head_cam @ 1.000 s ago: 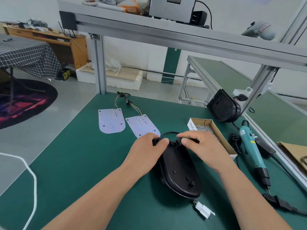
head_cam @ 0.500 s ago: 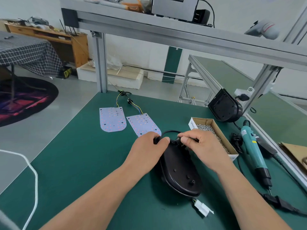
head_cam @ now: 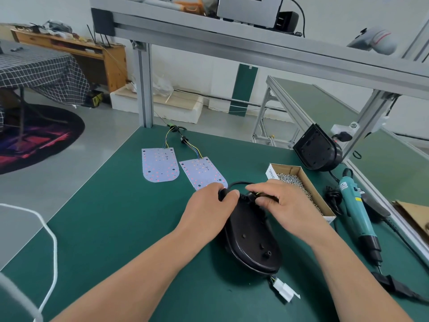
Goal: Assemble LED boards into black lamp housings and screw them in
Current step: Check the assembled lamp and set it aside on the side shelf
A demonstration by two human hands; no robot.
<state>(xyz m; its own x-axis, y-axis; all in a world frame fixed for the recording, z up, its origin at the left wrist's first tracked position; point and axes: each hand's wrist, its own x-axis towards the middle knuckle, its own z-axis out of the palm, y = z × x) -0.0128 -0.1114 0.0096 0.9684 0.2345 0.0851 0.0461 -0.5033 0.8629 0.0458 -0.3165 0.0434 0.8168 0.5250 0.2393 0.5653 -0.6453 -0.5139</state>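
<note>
A black lamp housing lies back side up on the green table, a white connector trailing from its near end. My left hand grips the housing's far left end and a black cable piece there. My right hand pinches the black cable with yellow wires at the housing's far end. Two pale LED boards with coloured wires lie flat beyond my left hand. A second black housing stands at the back right.
A cardboard box of screws sits right of my hands. A teal electric screwdriver lies further right with its cord. Aluminium frame posts rise at the table's back. A white cable hangs at the left edge.
Both hands stay on the housing's far end; my right hand's fingers have shifted slightly along the cable. The housing has hardly moved.
</note>
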